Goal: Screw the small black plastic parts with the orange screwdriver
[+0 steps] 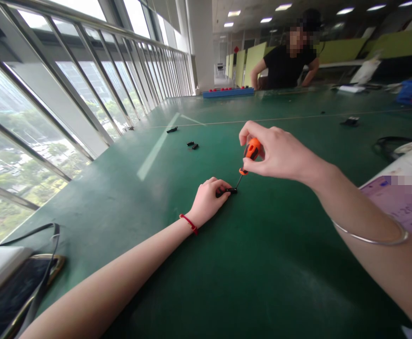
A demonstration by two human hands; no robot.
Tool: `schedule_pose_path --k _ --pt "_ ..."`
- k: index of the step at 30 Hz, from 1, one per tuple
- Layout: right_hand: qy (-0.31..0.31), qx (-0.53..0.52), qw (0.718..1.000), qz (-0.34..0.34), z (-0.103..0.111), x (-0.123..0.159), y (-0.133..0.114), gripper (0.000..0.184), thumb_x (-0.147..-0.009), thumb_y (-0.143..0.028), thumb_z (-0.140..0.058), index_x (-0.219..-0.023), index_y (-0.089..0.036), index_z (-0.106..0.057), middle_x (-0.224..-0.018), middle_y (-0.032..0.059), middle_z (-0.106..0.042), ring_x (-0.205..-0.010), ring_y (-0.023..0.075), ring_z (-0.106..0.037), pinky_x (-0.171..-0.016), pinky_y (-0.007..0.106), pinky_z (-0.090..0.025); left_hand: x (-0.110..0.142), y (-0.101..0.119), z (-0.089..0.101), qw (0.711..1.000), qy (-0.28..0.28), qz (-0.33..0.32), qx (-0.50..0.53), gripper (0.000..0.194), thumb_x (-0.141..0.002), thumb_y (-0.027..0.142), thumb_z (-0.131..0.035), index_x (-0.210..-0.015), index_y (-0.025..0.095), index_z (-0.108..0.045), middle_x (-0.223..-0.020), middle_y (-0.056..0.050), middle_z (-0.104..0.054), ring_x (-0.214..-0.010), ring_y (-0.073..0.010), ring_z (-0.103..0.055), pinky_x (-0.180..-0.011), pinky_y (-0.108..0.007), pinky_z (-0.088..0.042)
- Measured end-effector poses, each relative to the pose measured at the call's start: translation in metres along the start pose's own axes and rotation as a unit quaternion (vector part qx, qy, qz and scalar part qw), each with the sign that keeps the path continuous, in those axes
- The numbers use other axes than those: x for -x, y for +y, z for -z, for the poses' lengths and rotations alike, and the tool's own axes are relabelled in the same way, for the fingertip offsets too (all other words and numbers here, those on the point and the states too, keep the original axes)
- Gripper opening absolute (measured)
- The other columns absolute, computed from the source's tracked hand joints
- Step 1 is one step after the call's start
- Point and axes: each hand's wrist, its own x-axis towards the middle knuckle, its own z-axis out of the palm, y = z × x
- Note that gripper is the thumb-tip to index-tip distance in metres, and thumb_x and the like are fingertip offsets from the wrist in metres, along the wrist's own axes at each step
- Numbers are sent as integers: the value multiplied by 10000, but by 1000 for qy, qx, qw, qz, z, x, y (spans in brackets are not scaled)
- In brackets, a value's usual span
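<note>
The left hand [209, 200] pinches a black piece [232, 190] on the green tabletop [280, 268], hiding 1 end. Above the piece, the right hand [280, 151] holds an orange screwdriver [252, 149] between curled fingers; tip contact is unclear. Beyond the piece lie indistinct black parts [195, 147].

2 hands [209, 200] [280, 153], 1 screwdriver [251, 149], 1 held black piece [232, 190], 1 bracelet [189, 223], 1 bangle [371, 240]

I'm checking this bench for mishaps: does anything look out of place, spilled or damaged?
Nothing looks spilled or plainly damaged. Mildly untidy: small black parts lie scattered on the green table, apart from the black piece in the left hand. That may be normal here; their fine detail is too small to judge.
</note>
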Motion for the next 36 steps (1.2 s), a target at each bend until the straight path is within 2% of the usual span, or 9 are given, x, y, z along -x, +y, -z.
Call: schedule_pose_path --k 5,7,10,16,21,26,28,31,36 --pt "-18 14 1000 -15 3 -1 3 210 -811 -394 -530 -694 -219 -528 -494 -43 -468 -465 111 -404 -531 251 -282 -1 -1 -1 1000 -1 5 3 169 -782 180 -594 -917 193 -695 -835 -20 -584 -748 -133 -546 -684 -245 -466" --pt "-28 9 999 -16 5 -1 3 113 -792 -337 -539 -784 -224 -547 -531 -45 -499 -477 110 -425 -534 245 -289 -1 0 -1 1000 -4 9 -2 173 -782 183 -593 -920 196 -697 -828 -18 -579 -744 -132 -543 -673 -242 -461" --pt "-25 8 1000 -12 7 -1 3 222 -708 -294 -602 -910 -232 -535 -599 -50 -539 -506 112 -450 -547 238 -304 -2 1 0 1000 -5 12 -8 179 -779 181 -592 -921 199 -699 -820 -15 -574 -742 -132 -538 -667 -240 -455" --pt "-60 -3 997 -47 8 -2 5 214 -811 -385 -493 -686 -219 -545 -505 -33 -460 -479 114 -388 -520 253 -271 -2 3 -1 1000 -4 16 -11 180 -772 193 -593 -916 208 -700 -808 -11 -576 -743 -134 -542 -670 -241 -453" --pt "-48 -23 998 -34 7 -2 4 188 -732 -310 -575 -898 -229 -541 -582 -47 -519 -522 118 -447 -542 241 -280 -2 3 -1 1000 -5 18 -15 180 -770 198 -591 -912 206 -702 -810 -11 -574 -741 -136 -540 -670 -244 -455" --pt "-64 -20 996 -59 9 -1 3 258 -853 -400 -431 -715 -216 -549 -520 -33 -464 -483 114 -385 -532 261 -257 -1 2 -1 1000 -8 14 -18 180 -778 201 -587 -916 209 -702 -829 -15 -580 -748 -136 -550 -685 -249 -464" --pt "-59 -10 997 -55 9 -1 3 135 -807 -329 -483 -813 -224 -568 -534 -41 -473 -489 116 -391 -540 258 -263 -1 2 0 1000 -10 15 -20 183 -780 203 -585 -920 210 -702 -831 -16 -581 -749 -137 -552 -682 -249 -463" --pt "-47 0 998 -38 8 -1 4 221 -750 -283 -534 -964 -229 -547 -560 -49 -487 -503 122 -415 -549 250 -272 -1 2 0 1000 -11 15 -21 186 -781 205 -582 -922 210 -702 -831 -17 -580 -749 -138 -552 -678 -249 -461" --pt "-55 2 998 -23 8 -1 4 247 -860 -392 -417 -766 -219 -566 -522 -29 -461 -488 121 -390 -542 262 -262 -1 2 -1 1000 -9 10 -21 189 -775 199 -586 -923 211 -702 -829 -14 -581 -746 -138 -546 -680 -249 -461"
